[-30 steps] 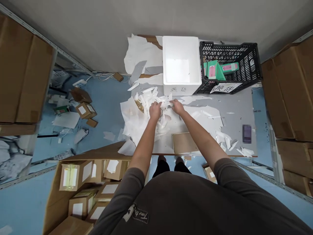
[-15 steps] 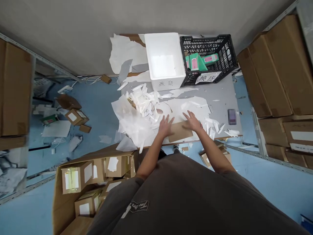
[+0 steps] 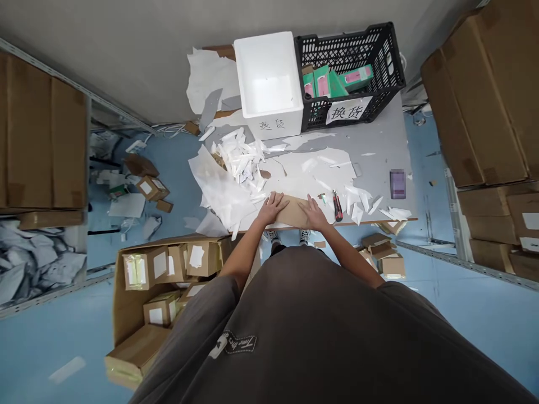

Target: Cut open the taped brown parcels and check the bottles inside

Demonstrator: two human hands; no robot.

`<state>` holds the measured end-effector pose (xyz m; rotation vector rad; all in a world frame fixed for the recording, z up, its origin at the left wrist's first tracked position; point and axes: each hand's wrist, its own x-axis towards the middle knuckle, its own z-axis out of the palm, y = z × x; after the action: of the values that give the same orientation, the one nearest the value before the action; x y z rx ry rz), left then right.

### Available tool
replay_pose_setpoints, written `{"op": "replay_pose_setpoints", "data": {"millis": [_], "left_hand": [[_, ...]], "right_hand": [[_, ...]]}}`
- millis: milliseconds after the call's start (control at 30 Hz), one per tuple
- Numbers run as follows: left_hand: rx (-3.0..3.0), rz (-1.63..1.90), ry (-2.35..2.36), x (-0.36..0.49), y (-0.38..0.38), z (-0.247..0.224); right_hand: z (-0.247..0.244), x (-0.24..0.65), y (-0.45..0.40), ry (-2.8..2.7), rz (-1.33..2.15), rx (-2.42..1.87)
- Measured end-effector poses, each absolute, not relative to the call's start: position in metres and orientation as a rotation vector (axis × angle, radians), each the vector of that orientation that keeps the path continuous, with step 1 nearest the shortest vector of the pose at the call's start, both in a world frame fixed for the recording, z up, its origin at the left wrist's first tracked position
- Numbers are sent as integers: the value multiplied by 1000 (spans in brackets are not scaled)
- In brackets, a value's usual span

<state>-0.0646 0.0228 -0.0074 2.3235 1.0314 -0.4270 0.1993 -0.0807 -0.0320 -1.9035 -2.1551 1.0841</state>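
Cardboard piece (image 3: 292, 213), plain brown and roughly rectangular, lies right at the near edge of the grey worktop (image 3: 379, 148), and both hands are on it! Left hand (image 3: 270, 210) on its left end, right hand (image 3: 314, 214) on its right, fingers spread wide, neither curled into a fist. Box or flat sheet? Can't tell from up here. Looks light and fairly stiff, dry enough not to slip, likely to crease rather than break. Best hold: opposite ends, thumbs near side, pressure even. Just right, a red-and-black cutter (image 3: 337, 205); farther left, a loose heap of white paper strips (image 3: 242, 157).
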Motion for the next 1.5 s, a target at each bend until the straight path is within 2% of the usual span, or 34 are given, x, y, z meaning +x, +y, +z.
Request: {"op": "replay_pose_setpoints", "data": {"millis": [167, 333, 467, 567, 700, 900, 1067, 1267, 1500], "left_hand": [[2079, -277, 1658, -41, -5, 0], [1979, -199, 1625, -26, -63, -10], [1713, -38, 1780, -24, -86, -24], [1522, 79, 1658, -17, -88, -30], [1544, 176, 1549, -4, -82, -20], [2002, 46, 1487, -5, -60, 11], [1902, -39, 1456, -20, -57, -4], [1643, 267, 1256, -33, -63, -37], [1525, 627, 1282, -35, -34, -1]], "right_hand": [[-30, 191, -71, -2246, 1083, -1937], [-24, 192, -68, -2226, 1081, -1998], [-20, 186, -64, -2305, 1033, -1900], [-20, 177, -59, -2369, 1000, -1825], [-24, 181, -52, -2215, 1039, -1787], [-33, 202, -61, -1780, 1236, -1746], [-41, 201, -82, -1797, 1219, -1776], [-49, 191, -87, -1797, 1269, -1704], [-5, 212, -51, -1773, 1128, -1667]]}}
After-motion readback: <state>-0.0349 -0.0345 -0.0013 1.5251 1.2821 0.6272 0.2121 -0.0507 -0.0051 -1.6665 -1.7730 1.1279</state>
